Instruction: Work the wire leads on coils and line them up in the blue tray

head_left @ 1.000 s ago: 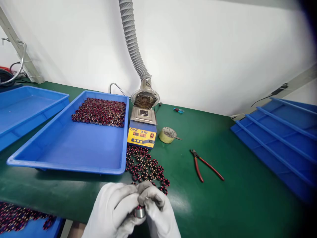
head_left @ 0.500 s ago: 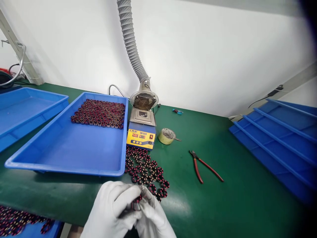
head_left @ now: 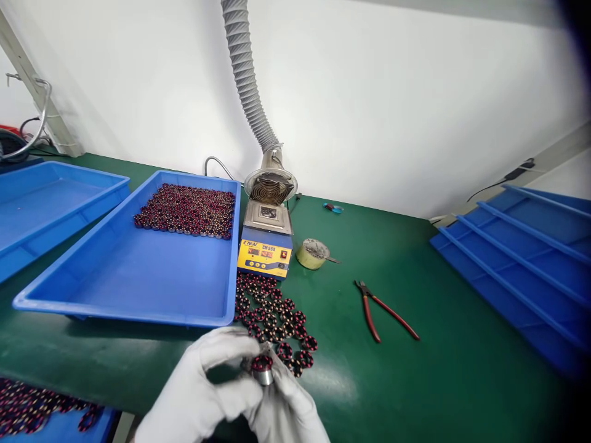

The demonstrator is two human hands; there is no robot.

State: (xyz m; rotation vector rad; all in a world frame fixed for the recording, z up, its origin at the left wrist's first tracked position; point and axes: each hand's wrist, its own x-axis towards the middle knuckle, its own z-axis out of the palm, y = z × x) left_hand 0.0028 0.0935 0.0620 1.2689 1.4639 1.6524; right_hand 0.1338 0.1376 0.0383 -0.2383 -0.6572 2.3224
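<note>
Both my hands wear white gloves at the bottom centre. My left hand (head_left: 203, 394) and my right hand (head_left: 289, 409) together pinch a small wound coil part (head_left: 262, 367), dark red on top with a silver rim, just above the green mat. Right behind it several more coil parts (head_left: 272, 311) lie in a cluster on the mat. A blue tray (head_left: 115, 289) to the left holds rows of the same coils (head_left: 189, 210) at its far end.
A solder pot (head_left: 265, 243) with a yellow front stands under a grey fume hose (head_left: 244, 80). A tape roll (head_left: 312, 253) and red-handled pliers (head_left: 383, 311) lie to the right. Stacked blue trays (head_left: 521, 264) sit far right, another blue tray (head_left: 41, 203) far left, more coils (head_left: 37, 409) bottom left.
My left fingers have spread, uncovering the coil part, which now shows its red top. My hands shifted slightly up and left.
</note>
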